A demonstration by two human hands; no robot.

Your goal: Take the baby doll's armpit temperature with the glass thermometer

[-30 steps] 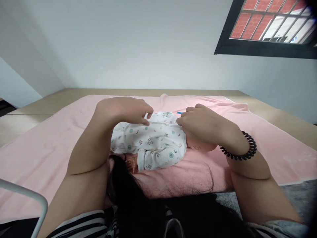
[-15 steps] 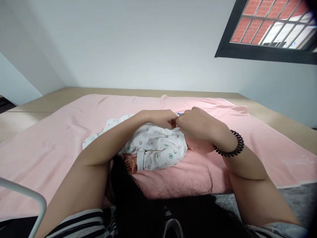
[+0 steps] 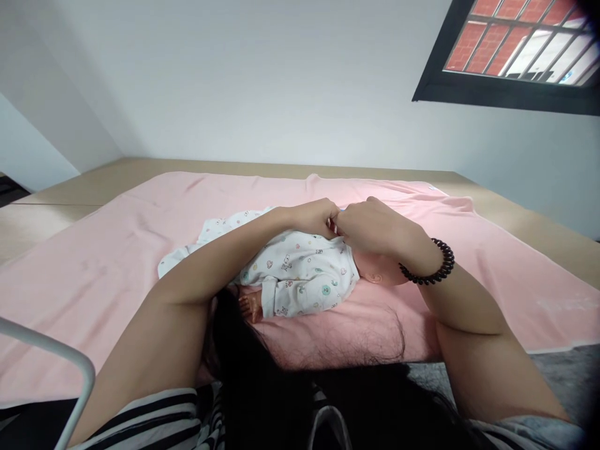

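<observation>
A baby doll (image 3: 372,270) lies on its back on a pink blanket (image 3: 117,250), its head to the right. It wears a white baby garment (image 3: 307,269) with small animal prints. Over the doll's upper chest, near the neckline, my left hand (image 3: 316,217) is closed with bent fingertips. My right hand (image 3: 377,228) meets it there, closed too, above the doll's face and hiding most of the head. A tiny blue bit shows behind the touching fingers. Whatever the fingertips pinch is hidden. One brown doll hand (image 3: 252,306) sticks out of the near sleeve.
The blanket covers a wooden surface (image 3: 107,181) against a pale wall (image 3: 262,81). A barred window (image 3: 515,50) is at upper right. Dark hair (image 3: 253,369) hangs into the lower view, close to the doll's hand. A light metal bar (image 3: 51,344) curves in at lower left.
Both hands stay together at the doll's neckline; the fingers have shifted slightly. Less of the blue bit shows now. The view has tilted a little.
</observation>
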